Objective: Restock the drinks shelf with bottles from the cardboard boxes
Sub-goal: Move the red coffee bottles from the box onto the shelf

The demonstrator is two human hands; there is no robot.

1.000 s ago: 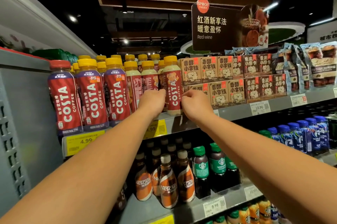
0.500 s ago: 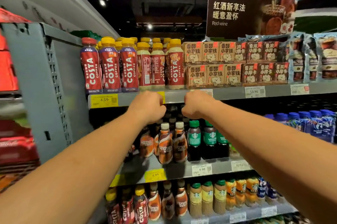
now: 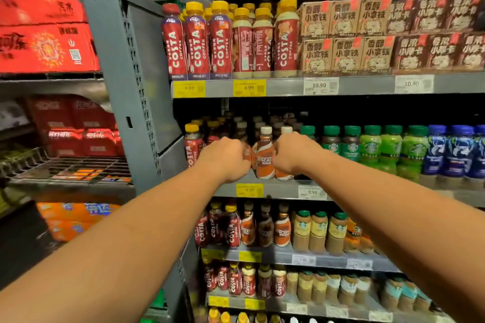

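Note:
Both my arms reach toward the drinks shelf's second tier (image 3: 280, 189). My left hand (image 3: 225, 158) and my right hand (image 3: 295, 154) show their backs, fingers curled under, and I see nothing held in either. They hang in front of the Nescafe bottles (image 3: 265, 160), one of which stands between the two hands. Whether the hands touch the bottles behind them is hidden. On the top tier stands a full row of Costa coffee bottles (image 3: 220, 41) with yellow caps.
Brown drink cartons (image 3: 346, 36) fill the top tier to the right. Green (image 3: 388, 149) and blue bottles (image 3: 456, 152) line the second tier. A grey shelf upright (image 3: 123, 81) stands left, with red cola cartons (image 3: 44, 47) and orange packs (image 3: 76, 220) beyond.
Both hands left the Costa bottle on the top tier and dropped down to the second tier. My view tilted down and left, bringing lower shelves into sight.

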